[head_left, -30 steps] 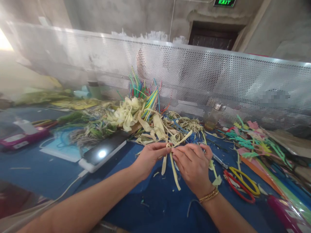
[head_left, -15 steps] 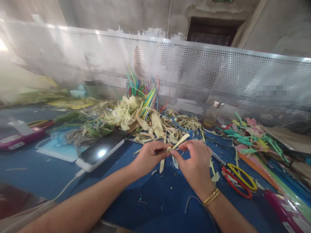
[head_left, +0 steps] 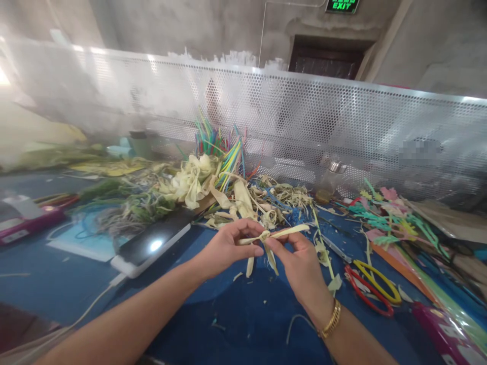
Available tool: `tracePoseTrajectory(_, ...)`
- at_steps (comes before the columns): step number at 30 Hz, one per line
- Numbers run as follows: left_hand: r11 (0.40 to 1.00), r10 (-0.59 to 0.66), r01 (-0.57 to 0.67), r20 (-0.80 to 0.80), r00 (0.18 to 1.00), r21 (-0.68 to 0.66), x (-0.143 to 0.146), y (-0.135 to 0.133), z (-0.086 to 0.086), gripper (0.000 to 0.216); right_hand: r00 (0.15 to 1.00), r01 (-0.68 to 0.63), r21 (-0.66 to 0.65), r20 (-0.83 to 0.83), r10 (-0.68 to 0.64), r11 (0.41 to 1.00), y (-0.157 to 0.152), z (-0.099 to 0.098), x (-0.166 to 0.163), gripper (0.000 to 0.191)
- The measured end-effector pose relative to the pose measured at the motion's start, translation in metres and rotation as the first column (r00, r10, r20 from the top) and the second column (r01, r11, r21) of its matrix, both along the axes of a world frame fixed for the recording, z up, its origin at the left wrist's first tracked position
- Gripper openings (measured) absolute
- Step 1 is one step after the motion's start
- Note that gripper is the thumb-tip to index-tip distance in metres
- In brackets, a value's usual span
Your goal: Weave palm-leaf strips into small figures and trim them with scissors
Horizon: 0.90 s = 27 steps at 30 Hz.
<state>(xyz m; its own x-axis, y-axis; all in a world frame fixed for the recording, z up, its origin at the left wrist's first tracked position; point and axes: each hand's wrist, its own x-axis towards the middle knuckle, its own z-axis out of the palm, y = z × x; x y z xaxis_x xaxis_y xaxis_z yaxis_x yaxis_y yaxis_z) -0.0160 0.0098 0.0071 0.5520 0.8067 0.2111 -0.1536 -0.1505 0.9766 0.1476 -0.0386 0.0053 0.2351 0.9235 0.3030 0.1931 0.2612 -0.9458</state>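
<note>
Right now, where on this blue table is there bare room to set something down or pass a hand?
Mostly bare blue table lies nearer you than the left hand and right hand, which pinch a knotted strip. Another patch lies front-left of the phone. Crowded: the strip pile behind, and the scissors and paper cutouts at right.

A craft workshop, set up as a row of shared work stations.

A blue desk [head_left: 247, 324] is littered with cuttings, heaps of pale strips [head_left: 194, 180] and a far bundle of coloured strips [head_left: 216, 142] standing upright. Red and yellow scissors [head_left: 371, 286] lie near right, beside cut coloured shapes [head_left: 384, 213]. A perforated metal screen [head_left: 304, 126] walls off the far edge. Behind it are bare concrete walls [head_left: 182, 25], a dark doorway [head_left: 327, 56] and a green exit sign [head_left: 342, 5].
</note>
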Motion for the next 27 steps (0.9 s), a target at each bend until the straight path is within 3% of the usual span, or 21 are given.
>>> tracePoseTrajectory(3, 0.980, -0.102, 0.128, 0.174, 0.980, -0.150, -0.001, 0.001, -0.005, 0.049, 0.902, -0.112, -0.012, -0.421, 0.096, 0.994, -0.001, 0.000, -0.006, 0.015)
tracePoseTrajectory(6, 0.980, -0.126, 0.156, 0.225, 0.966, -0.120, 0.002, -0.002, -0.010, 0.064, 0.776, -0.165, -0.008, -0.618, 0.125, 0.986, -0.003, 0.000, -0.011, 0.017)
tracePoseTrajectory(9, 0.998, 0.036, -0.045, 0.212, 0.977, 0.040, 0.009, -0.008, -0.011, 0.056, 0.754, -0.136, -0.008, -0.650, 0.098, 0.991, -0.003, -0.004, -0.015, 0.015)
tracePoseTrajectory(11, 0.971, 0.180, -0.208, 0.216, 0.960, 0.114, 0.014, -0.011, -0.012, 0.041, 0.772, -0.111, -0.007, -0.631, 0.082, 0.994, -0.002, -0.008, -0.017, 0.013)
tracePoseTrajectory(14, 0.953, 0.289, -0.303, 0.242, 0.926, 0.021, 0.019, -0.014, -0.010, 0.022, 0.827, -0.102, -0.004, -0.557, 0.082, 0.995, -0.003, -0.011, -0.020, 0.013)
tracePoseTrajectory(19, 0.924, 0.322, -0.227, 0.310, 0.894, -0.307, 0.015, -0.008, -0.005, 0.016, 0.966, -0.163, -0.028, -0.207, 0.154, 0.986, 0.000, -0.011, -0.010, 0.022)
tracePoseTrajectory(22, 0.878, 0.333, -0.157, 0.343, 0.878, -0.452, 0.011, -0.003, -0.001, 0.013, 0.995, 0.034, 0.104, 0.093, -0.044, 0.994, 0.006, -0.009, 0.011, 0.028)
tracePoseTrajectory(23, 0.865, 0.335, -0.140, 0.346, 0.876, -0.482, 0.010, -0.002, 0.000, 0.011, 0.970, 0.126, 0.210, 0.177, -0.164, 0.970, 0.007, -0.007, 0.019, 0.030)
tracePoseTrajectory(25, 0.852, 0.334, -0.122, 0.349, 0.876, -0.510, 0.010, -0.001, 0.002, 0.009, 0.854, 0.239, 0.473, 0.312, -0.415, 0.848, 0.009, -0.001, 0.031, 0.032)
tracePoseTrajectory(27, 0.849, 0.322, -0.100, 0.357, 0.877, -0.519, 0.010, -0.001, 0.003, 0.009, 0.688, 0.143, 0.685, 0.451, -0.569, 0.715, 0.006, 0.007, 0.036, 0.034)
